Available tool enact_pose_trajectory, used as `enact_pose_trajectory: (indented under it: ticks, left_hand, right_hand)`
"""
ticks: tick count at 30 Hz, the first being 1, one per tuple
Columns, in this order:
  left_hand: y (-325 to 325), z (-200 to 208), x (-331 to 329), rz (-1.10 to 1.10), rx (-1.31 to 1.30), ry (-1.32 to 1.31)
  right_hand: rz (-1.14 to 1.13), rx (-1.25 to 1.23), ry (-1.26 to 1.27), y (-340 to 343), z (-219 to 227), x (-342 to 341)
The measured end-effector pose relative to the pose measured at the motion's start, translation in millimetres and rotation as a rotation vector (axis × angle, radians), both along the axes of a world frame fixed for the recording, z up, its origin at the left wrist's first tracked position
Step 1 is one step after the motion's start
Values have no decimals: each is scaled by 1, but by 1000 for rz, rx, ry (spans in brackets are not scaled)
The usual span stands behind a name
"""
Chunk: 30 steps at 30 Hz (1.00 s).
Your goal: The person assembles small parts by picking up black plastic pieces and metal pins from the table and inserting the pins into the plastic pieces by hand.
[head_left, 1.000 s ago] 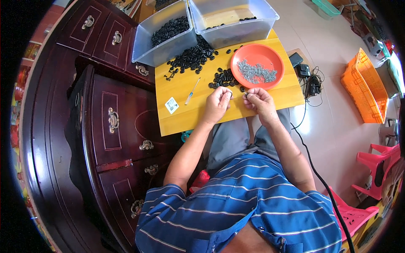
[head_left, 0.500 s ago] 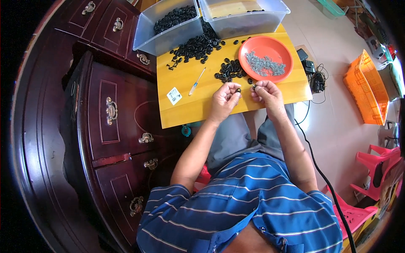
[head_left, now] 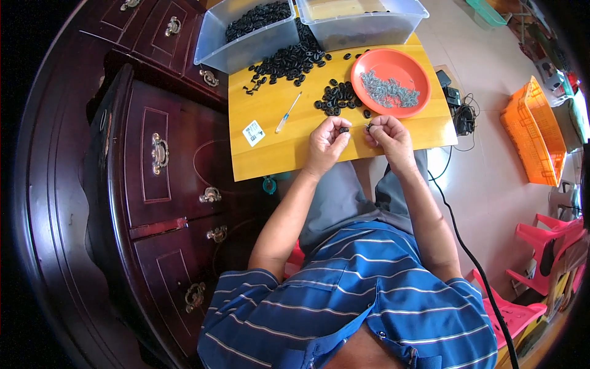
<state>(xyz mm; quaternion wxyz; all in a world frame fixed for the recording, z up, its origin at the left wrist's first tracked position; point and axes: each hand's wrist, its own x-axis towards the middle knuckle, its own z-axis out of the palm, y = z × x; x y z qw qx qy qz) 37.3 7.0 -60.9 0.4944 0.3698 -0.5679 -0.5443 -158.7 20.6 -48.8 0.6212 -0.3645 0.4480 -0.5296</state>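
My left hand (head_left: pixel 327 142) pinches a small black oval piece (head_left: pixel 344 130) between thumb and fingertips above the table's near edge. Close beside it on the right, my right hand (head_left: pixel 393 141) is closed in a pinch on something tiny, too small to make out. A short gap separates the two hands. Just beyond them lies a small pile of black oval pieces (head_left: pixel 337 96). An orange-red plate (head_left: pixel 393 56) with a heap of small grey metal pins or screws (head_left: pixel 388 92) stands beyond my right hand.
Two clear plastic bins, a left bin (head_left: pixel 246 50) with black pieces and a right bin (head_left: pixel 369 35), stand at the table's far side. A larger black heap (head_left: pixel 286 64), a pen (head_left: pixel 289 112) and a white label (head_left: pixel 253 133) lie leftward. Dark wooden drawers (head_left: pixel 163 154) flank the table.
The black oval piece has turned slightly in my left fingertips. Both hands stay in nearly the same place, and the view has shifted a little.
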Motion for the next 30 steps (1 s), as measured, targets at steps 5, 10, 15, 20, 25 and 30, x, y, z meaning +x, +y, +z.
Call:
enact_pose_trajectory:
  ticks: [5,10,15,20,25,30]
  left_hand:
    - [3,4,4,5,4,-79]
    - [4,6,2,5,-3,-89]
    - [4,6,3,-23,53,-104]
    - [3,12,4,-54,119,-98]
    - [2,19,2,-57,23,-200]
    - [3,22,-6,2,-154,-271]
  right_hand:
    - [3,-10,-13,0,0,-1]
    - [18,-9,-30,1,0,-3]
    - [37,-18,-33,0,-1,-4]
    - [42,-13,-36,1,1,-4]
    - [32,-4,-40,1,1,-5]
    - [54,-17,-46,1,-1,-7]
